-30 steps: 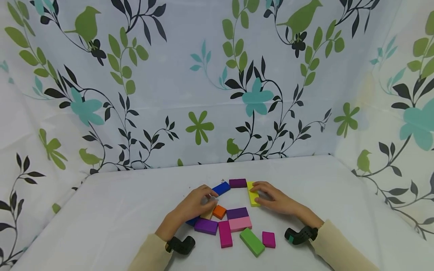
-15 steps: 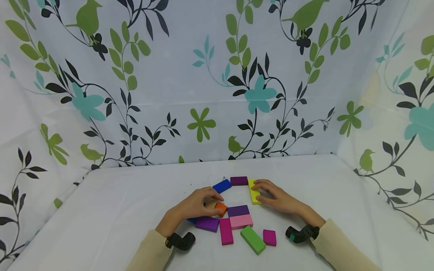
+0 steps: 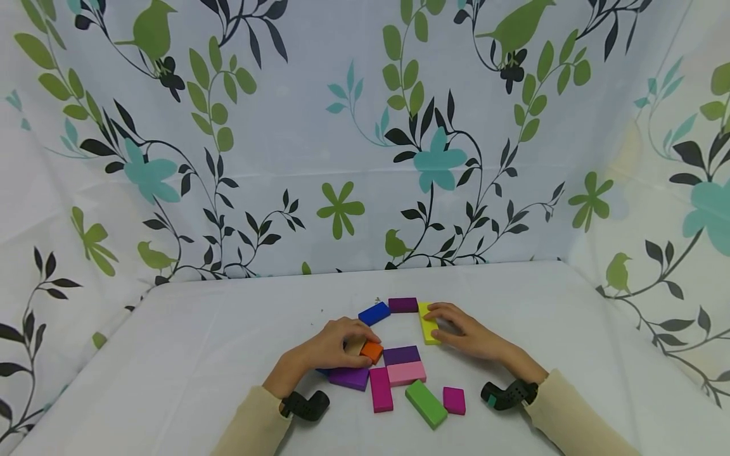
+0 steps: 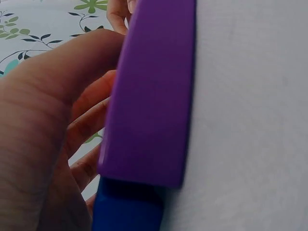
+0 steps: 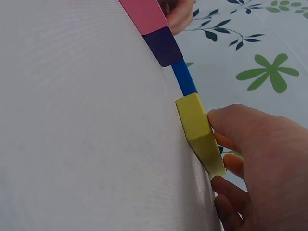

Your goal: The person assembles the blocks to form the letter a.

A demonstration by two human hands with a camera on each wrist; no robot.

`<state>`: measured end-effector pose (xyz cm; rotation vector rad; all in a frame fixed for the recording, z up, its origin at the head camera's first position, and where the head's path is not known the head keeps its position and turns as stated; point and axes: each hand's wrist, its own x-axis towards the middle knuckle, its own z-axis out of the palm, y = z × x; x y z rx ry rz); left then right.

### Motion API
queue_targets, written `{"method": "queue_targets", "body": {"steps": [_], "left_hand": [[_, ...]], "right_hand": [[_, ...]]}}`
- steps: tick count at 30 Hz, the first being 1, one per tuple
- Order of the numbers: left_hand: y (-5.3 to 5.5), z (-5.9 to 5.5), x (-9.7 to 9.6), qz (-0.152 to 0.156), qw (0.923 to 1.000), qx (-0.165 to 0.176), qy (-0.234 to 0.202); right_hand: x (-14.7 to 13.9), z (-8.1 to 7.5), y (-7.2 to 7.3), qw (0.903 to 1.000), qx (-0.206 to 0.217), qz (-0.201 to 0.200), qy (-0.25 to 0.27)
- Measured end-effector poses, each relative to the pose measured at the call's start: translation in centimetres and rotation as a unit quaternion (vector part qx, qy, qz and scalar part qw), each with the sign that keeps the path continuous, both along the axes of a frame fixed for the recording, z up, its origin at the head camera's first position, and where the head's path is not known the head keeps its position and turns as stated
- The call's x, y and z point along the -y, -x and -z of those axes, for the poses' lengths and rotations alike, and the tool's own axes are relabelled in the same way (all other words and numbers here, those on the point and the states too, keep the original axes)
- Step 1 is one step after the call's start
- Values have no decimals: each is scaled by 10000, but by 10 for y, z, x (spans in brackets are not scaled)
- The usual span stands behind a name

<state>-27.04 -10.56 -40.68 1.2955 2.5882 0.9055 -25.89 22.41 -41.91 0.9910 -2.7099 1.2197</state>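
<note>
In the head view my left hand [image 3: 339, 342] curls its thumb and fingers round a small orange block [image 3: 372, 353]. A tan block [image 3: 355, 346] shows partly under that hand. A purple block [image 4: 149, 96] hides part of the thumb in the left wrist view, with a blue block [image 4: 127, 207] below it. Farther right, my right hand [image 3: 470, 332] holds a yellow block [image 3: 428, 324] between thumb and fingers. The thumb lies along the block's edge in the right wrist view, and the other fingertips are partly hidden behind the block [image 5: 199, 132].
A blue block [image 3: 374, 313] and a dark purple block [image 3: 403, 305] lie behind the hands. Nearer lie dark purple [image 3: 402, 355], pink [image 3: 406, 373], magenta [image 3: 381, 390] and green [image 3: 426, 405] blocks, plus a small magenta one [image 3: 454, 400]. A patterned curtain [image 3: 285, 158] hangs behind the white table [image 3: 217, 354].
My left hand has moved right, from over the tan block to the orange block, and its fingers have come round it. The right hand stays at the yellow block.
</note>
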Motion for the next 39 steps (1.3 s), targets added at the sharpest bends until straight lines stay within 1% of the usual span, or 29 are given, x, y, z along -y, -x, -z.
{"method": "queue_targets", "body": {"steps": [7, 10, 14, 20, 25, 33, 39], "left_hand": [[0, 1, -1, -5, 10000, -64, 10], [0, 0, -2, -52, 10000, -19, -4], [-1, -4, -3, -171, 9998, 118, 2], [-2, -7, -3, -279, 9994, 201, 9], [-2, -9, -6, -372, 9988, 330, -2], [-5, -13, -9, -397, 9979, 447, -244], [-7, -12, -11, -490, 9965, 617, -293]], "right_hand": [[-1, 2, 0, 10000, -14, 50, -8], [-2, 2, 0, 10000, -29, 32, 11], [-2, 2, 0, 10000, -63, 29, 0], [-2, 1, 1, 9999, -104, 63, -45], [-3, 0, 3, 9999, -19, 96, -37], [-3, 2, 5, 9999, 48, 118, -61], [-2, 5, 5, 10000, 48, 69, -1]]}}
